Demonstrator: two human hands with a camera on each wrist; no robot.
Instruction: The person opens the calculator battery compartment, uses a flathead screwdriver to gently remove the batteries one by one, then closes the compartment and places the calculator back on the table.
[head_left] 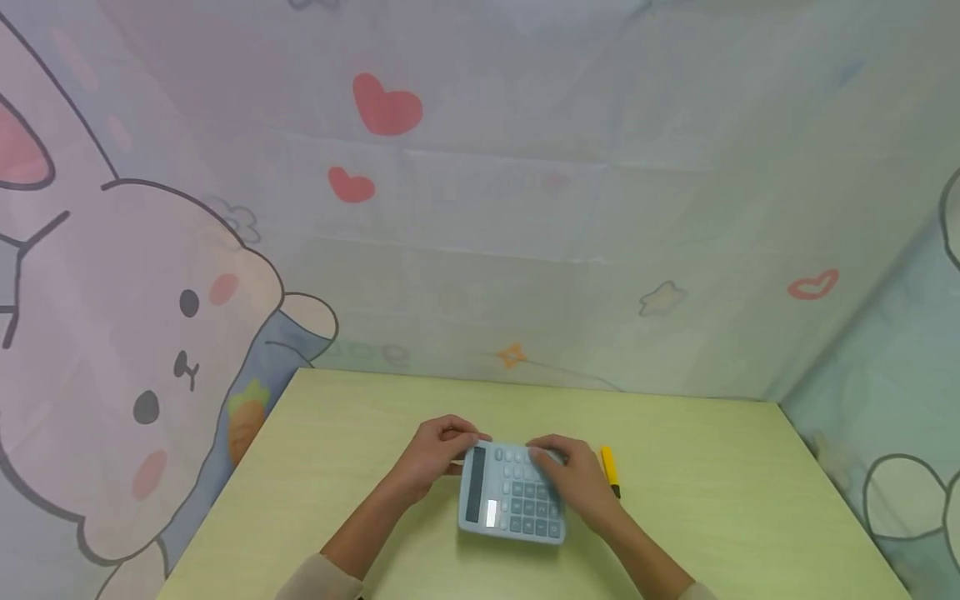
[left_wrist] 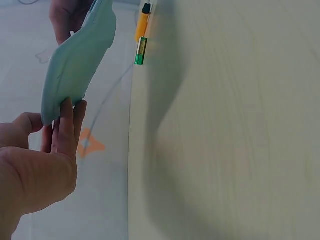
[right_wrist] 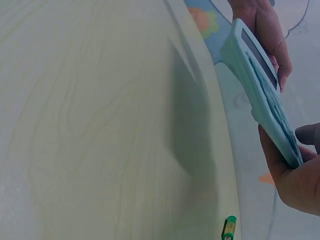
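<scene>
A pale blue calculator [head_left: 497,492] is held up off the table, turned sideways so its dark display strip lies on the left. My left hand [head_left: 435,457] grips its display end, thumb on the face and fingers behind, as the left wrist view shows on the smooth back of the calculator [left_wrist: 77,67]. At the key end, my right hand [head_left: 576,477] holds the other side with the thumb over the keys. Seen from the right wrist, the calculator [right_wrist: 265,100] is tilted, its keys facing right.
A yellow pen-like marker [head_left: 609,468] with a black end lies on the table [head_left: 360,433], right of my right hand. Beside it in the left wrist view is a green battery [left_wrist: 141,51]. A printed cloth [head_left: 480,225] hangs behind the table's far edge.
</scene>
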